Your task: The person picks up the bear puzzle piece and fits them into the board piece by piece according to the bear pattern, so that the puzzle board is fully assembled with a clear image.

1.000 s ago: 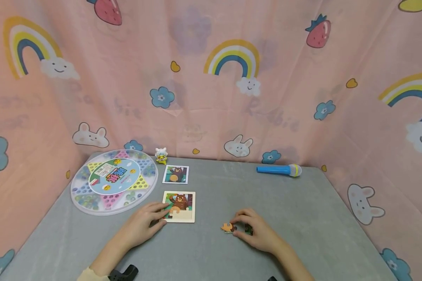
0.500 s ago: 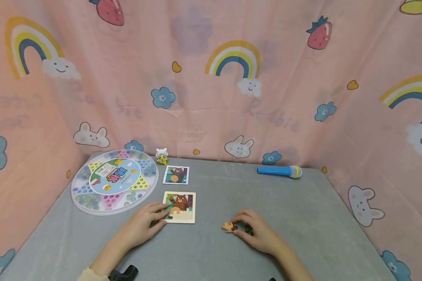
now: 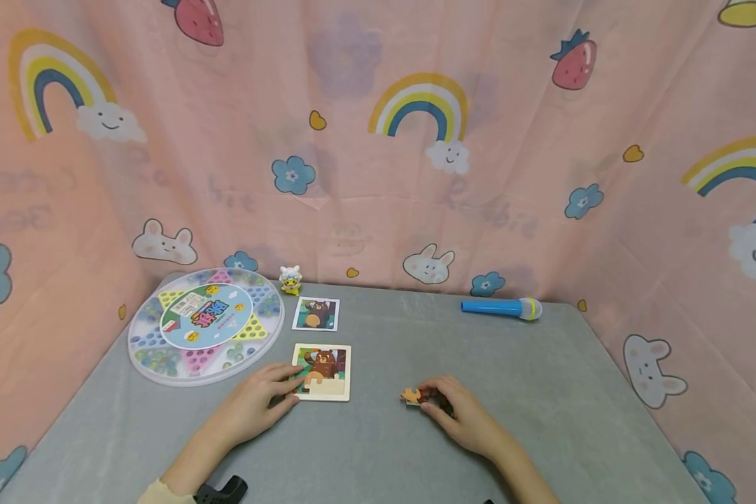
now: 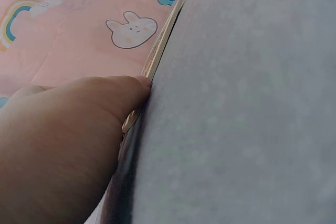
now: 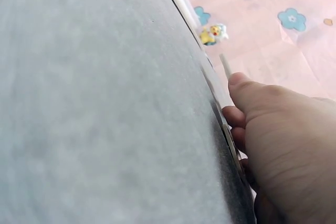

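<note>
A square wooden puzzle board (image 3: pixel 337 388) with a brown bear picture lies at the middle of the table, its lower part showing bare wood. My left hand (image 3: pixel 261 402) holds the board at its left side, fingers over the picture and thumb (image 4: pixel 137 86) against the near edge. To the right, my right hand (image 3: pixel 460 413) pinches an orange and brown puzzle piece (image 3: pixel 410 397) between thumb and fingers. In the right wrist view that piece (image 5: pixel 225 65) is tilted up off the table. Another thin piece (image 5: pixel 229 141) lies on the table beneath the right hand's fingers.
Behind the board lies a bear picture card (image 3: pixel 316 313), with a small white and yellow figurine (image 3: pixel 290 280) beyond it. A round Chinese checkers set (image 3: pixel 145 360) takes up the back left. A blue toy microphone (image 3: pixel 498 306) lies at the back right, before a pink curtain (image 3: pixel 353 224).
My right hand has lifted the pinched puzzle piece slightly and shifted it away from me. The left hand stays on the board.
</note>
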A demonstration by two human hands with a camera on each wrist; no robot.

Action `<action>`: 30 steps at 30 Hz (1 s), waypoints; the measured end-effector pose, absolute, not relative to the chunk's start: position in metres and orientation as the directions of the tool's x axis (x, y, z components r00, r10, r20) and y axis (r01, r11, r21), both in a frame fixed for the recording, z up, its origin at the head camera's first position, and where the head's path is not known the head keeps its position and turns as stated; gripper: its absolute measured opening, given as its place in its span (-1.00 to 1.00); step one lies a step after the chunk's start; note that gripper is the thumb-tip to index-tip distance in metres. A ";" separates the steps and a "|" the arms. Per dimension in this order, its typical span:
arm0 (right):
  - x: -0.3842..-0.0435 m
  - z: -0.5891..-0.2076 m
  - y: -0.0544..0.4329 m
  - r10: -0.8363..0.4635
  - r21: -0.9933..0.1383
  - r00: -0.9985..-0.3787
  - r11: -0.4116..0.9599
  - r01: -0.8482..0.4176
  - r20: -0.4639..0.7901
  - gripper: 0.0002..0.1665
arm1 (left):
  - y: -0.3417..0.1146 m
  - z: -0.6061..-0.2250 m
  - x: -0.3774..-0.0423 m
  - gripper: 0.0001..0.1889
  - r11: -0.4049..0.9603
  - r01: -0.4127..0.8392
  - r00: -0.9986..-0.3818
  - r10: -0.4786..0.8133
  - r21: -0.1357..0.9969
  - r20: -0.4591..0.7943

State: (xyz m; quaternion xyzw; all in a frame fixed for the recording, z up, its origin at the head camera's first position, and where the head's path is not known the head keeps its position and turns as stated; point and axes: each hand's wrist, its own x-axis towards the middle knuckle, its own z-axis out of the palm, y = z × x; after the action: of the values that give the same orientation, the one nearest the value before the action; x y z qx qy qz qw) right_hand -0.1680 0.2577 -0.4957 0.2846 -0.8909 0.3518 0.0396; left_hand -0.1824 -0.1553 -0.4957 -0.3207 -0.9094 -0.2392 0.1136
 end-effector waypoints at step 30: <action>-0.205 -0.459 0.191 -0.396 -0.525 -0.886 0.715 -0.462 0.240 -0.71 | -0.155 -0.495 -0.183 -0.59 0.680 0.640 -0.765 0.524 0.358 0.374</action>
State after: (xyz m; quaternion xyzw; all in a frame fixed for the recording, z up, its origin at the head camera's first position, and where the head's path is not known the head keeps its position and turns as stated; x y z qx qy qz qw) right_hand -0.2053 0.1905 -0.4591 0.2321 -0.9243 0.2978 0.0552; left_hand -0.1825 -0.1548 -0.4951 -0.3203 -0.9084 -0.2398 0.1214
